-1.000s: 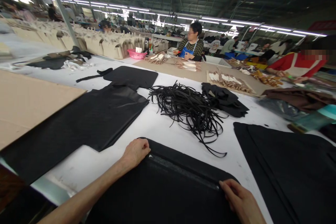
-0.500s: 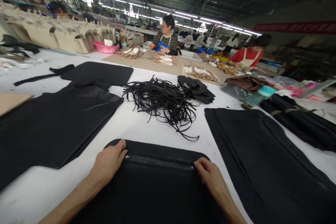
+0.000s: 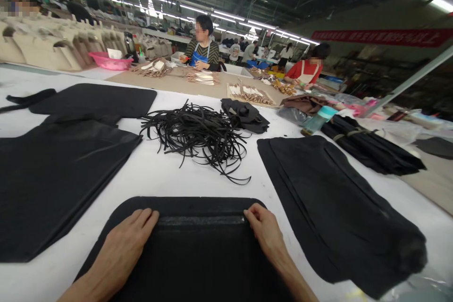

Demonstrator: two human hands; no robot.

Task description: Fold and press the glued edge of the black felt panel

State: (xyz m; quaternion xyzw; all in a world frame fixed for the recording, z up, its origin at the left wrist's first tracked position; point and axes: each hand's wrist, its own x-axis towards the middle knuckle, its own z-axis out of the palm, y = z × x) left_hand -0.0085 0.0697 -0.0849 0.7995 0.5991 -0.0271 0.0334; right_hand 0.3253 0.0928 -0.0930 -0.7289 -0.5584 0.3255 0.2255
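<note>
A black leather-like panel with rounded corners lies in front of me on the white tabletop. A shiny greyish strip runs across it, below the far edge. My left hand rests on the panel, its fingers laid over the surface at the strip's left end; the thumb is hidden. With fingertips closed, my right hand pinches the panel at the strip's right end, by a small whitish spot. Past the panel lies a tangled heap of thin black straps.
Black panels lie to the left and a black stack to the right. Behind are small black pieces, a teal-lidded bottle, a black bundle and a pink basin. Co-workers sit across the table.
My left hand has shifted from the panel's far left corner towards me, its fingers now lying over the surface. The right hand stays at the strip's right end. The view has turned right.
</note>
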